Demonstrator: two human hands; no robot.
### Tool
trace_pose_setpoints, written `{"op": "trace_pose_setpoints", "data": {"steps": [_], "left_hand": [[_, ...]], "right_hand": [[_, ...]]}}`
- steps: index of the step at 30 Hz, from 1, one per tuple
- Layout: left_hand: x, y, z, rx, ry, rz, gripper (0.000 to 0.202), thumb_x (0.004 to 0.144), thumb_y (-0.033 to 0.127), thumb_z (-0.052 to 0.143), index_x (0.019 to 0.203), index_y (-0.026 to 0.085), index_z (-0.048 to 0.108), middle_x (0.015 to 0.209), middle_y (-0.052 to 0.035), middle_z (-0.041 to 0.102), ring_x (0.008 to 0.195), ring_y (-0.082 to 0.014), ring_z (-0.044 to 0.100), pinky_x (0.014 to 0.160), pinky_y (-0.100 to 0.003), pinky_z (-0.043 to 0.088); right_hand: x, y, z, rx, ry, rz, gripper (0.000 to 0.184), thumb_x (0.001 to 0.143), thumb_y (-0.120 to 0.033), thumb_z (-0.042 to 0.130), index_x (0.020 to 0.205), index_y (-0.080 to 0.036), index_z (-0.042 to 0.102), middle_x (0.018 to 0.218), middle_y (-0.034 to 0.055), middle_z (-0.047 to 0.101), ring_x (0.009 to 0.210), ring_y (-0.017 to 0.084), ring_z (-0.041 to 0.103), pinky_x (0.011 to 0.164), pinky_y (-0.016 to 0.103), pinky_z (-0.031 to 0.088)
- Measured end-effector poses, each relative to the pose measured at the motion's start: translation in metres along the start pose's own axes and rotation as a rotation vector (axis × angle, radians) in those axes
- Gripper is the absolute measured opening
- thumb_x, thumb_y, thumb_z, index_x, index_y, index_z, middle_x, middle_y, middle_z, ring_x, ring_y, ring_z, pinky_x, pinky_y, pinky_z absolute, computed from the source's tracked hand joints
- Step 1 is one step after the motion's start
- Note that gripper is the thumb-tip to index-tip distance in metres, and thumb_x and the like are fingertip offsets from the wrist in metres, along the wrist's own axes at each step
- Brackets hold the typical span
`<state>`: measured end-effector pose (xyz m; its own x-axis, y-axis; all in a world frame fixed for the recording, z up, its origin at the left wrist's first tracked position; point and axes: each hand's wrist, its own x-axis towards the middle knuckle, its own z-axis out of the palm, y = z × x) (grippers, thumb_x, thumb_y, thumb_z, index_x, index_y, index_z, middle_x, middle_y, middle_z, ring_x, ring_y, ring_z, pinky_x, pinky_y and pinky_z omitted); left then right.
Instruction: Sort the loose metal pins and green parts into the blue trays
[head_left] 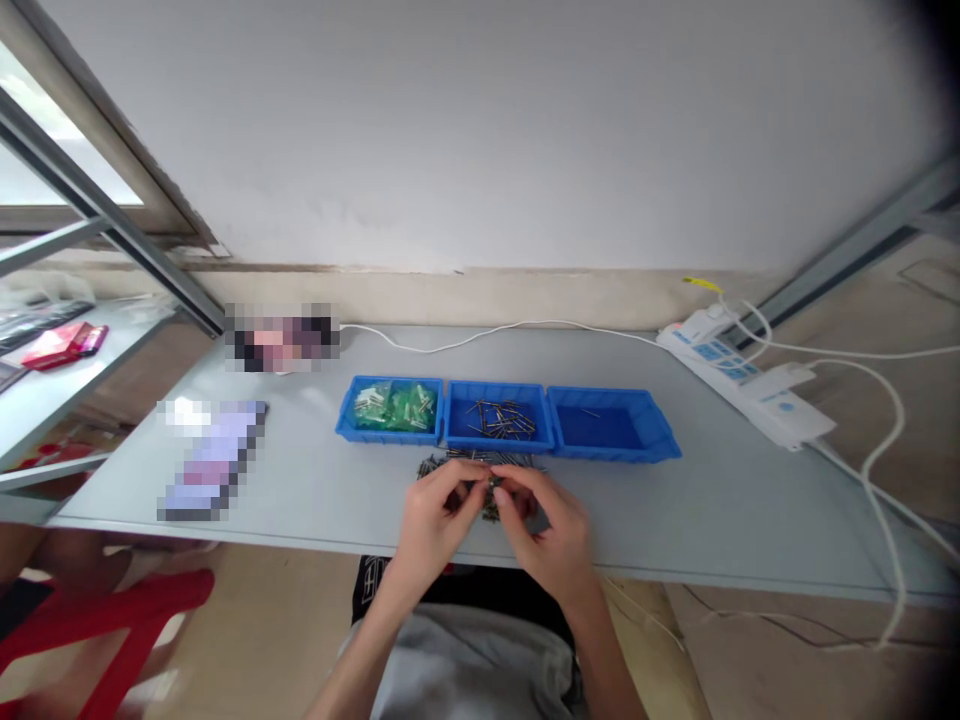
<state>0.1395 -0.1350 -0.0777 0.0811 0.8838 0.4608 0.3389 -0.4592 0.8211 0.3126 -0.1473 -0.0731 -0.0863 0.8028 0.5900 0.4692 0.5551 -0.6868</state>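
Note:
My left hand (439, 515) and my right hand (551, 535) meet over the front of the table, fingertips pinched together around a small part too tiny to name. Just behind them lies a pile of thin metal rods (517, 459), partly covered by my fingers. Small brassy pieces (490, 512) show below the fingertips. Beyond the pile is a row of three blue bins. The left bin (390, 437) contains green plastic bags with pale pieces, the middle bin (499, 444) holds loose metal rods, and the right bin (615, 452) has a thin rod on its bottom.
On the right, a white power strip (742, 385) with plugs rests on the table (315, 490), and its white cord (480, 333) runs along the back. A blurred phone-like object (217, 460) lies at left. A red stool (127, 620) stands below, beside another person's legs.

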Motion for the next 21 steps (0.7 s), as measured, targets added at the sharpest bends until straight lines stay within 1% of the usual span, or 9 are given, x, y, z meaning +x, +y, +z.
{"op": "trace_pose_setpoints", "data": {"steps": [6, 10, 14, 21], "left_hand": [[0.0011, 0.0007, 0.0003, -0.032, 0.006, -0.009, 0.011, 0.1, 0.014, 0.068, 0.095, 0.02, 0.076, 0.103, -0.005, 0.087, 0.061, -0.0092, 0.066, 0.061, -0.018, 0.055], [0.0022, 0.002, -0.0009, -0.016, 0.017, -0.014, 0.012, 0.098, 0.013, 0.07, 0.095, 0.021, 0.078, 0.098, -0.0029, 0.087, 0.056, -0.0081, 0.063, 0.059, -0.017, 0.053], [0.0029, 0.0021, -0.001, 0.004, 0.022, -0.032, 0.012, 0.097, 0.013, 0.071, 0.096, 0.021, 0.08, 0.091, -0.0018, 0.087, 0.054, -0.0081, 0.063, 0.057, -0.017, 0.052], [0.004, 0.0011, -0.0007, 0.014, 0.034, -0.05, 0.012, 0.094, 0.012, 0.072, 0.094, 0.021, 0.079, 0.091, -0.0019, 0.087, 0.054, -0.0081, 0.063, 0.056, -0.017, 0.052]], "right_hand": [[-0.0036, 0.0035, 0.0013, 0.002, -0.003, 0.016, 0.024, 0.104, -0.016, 0.067, 0.125, -0.026, 0.071, 0.084, -0.0028, 0.075, 0.061, 0.013, 0.061, 0.063, 0.026, 0.054], [-0.0031, 0.0029, 0.001, -0.005, -0.004, 0.036, 0.02, 0.104, -0.018, 0.067, 0.122, -0.025, 0.072, 0.082, -0.0026, 0.075, 0.061, 0.013, 0.062, 0.063, 0.026, 0.055], [-0.0019, 0.0012, 0.001, -0.009, -0.006, 0.039, 0.02, 0.104, -0.019, 0.067, 0.122, -0.025, 0.073, 0.084, -0.0018, 0.077, 0.062, 0.013, 0.063, 0.064, 0.026, 0.056], [-0.0012, 0.0016, 0.0009, 0.028, -0.015, 0.053, 0.023, 0.104, -0.017, 0.067, 0.124, -0.026, 0.073, 0.088, -0.0012, 0.077, 0.063, 0.012, 0.061, 0.063, 0.026, 0.055]]}}
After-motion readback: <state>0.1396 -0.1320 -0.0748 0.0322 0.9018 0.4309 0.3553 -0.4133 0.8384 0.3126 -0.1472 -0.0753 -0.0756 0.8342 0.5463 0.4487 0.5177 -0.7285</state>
